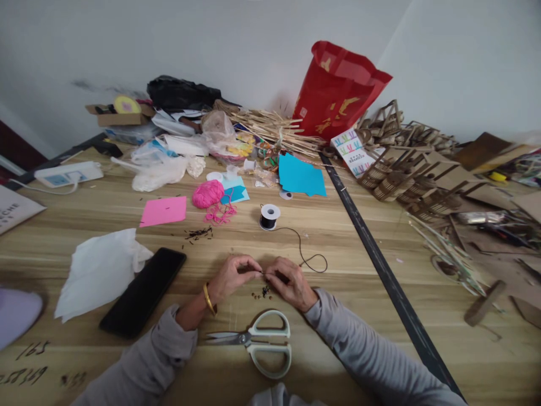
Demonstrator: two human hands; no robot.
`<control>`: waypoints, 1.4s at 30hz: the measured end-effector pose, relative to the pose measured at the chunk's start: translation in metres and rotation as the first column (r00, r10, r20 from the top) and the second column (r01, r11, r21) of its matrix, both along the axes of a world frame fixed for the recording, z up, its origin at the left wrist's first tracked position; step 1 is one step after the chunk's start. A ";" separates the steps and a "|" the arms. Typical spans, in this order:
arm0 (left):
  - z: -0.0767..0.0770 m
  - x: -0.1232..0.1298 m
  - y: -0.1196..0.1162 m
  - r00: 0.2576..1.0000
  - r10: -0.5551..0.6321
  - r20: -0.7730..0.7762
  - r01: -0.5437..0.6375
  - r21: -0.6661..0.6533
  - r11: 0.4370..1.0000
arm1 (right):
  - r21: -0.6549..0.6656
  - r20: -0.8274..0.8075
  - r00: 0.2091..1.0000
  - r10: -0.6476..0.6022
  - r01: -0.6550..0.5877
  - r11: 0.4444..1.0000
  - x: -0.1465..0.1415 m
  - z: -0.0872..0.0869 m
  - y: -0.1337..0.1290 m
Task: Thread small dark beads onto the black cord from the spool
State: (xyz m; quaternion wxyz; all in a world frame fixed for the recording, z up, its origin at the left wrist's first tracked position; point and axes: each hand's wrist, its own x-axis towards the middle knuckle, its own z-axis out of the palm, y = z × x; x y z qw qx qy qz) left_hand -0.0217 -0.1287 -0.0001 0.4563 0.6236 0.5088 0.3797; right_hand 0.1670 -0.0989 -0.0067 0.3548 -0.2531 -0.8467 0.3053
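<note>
My left hand (236, 275), with a gold bangle at the wrist, is closed in a pinch. Its fingertips almost meet those of my right hand (288, 281), which pinches too. Between them shows a short dark bit of black cord (301, 248); whether a bead is on it is too small to tell. The cord loops back behind my right hand to a white-rimmed spool (269, 216) standing upright. Small gold and dark beads (265, 292) lie just below my fingertips. Nearer to me, scissors (253, 339) with pale handles lie slightly open.
A black phone (143, 293) and white tissue (99, 270) lie at left. Beyond are small black pieces (198, 233), pink paper (163, 211), pink yarn (208, 194) and blue sheets (301, 175). A red bag (338, 90) stands at the back; cardboard pieces (439, 175) crowd the right.
</note>
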 end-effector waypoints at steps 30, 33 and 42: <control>-0.002 -0.001 0.000 0.999 -0.008 -0.036 0.009 0.030 0.999 | -0.027 -0.011 1.000 0.010 -0.010 1.000 0.001 -0.001 0.000; -0.001 -0.001 0.000 0.999 -0.003 -0.032 0.004 0.031 1.000 | -0.029 -0.014 1.000 0.005 -0.005 1.000 0.001 -0.001 0.000; -0.003 -0.001 0.000 0.999 0.014 0.030 -0.013 -0.011 1.000 | -0.017 -0.024 1.000 0.001 -0.001 1.000 0.001 -0.001 0.000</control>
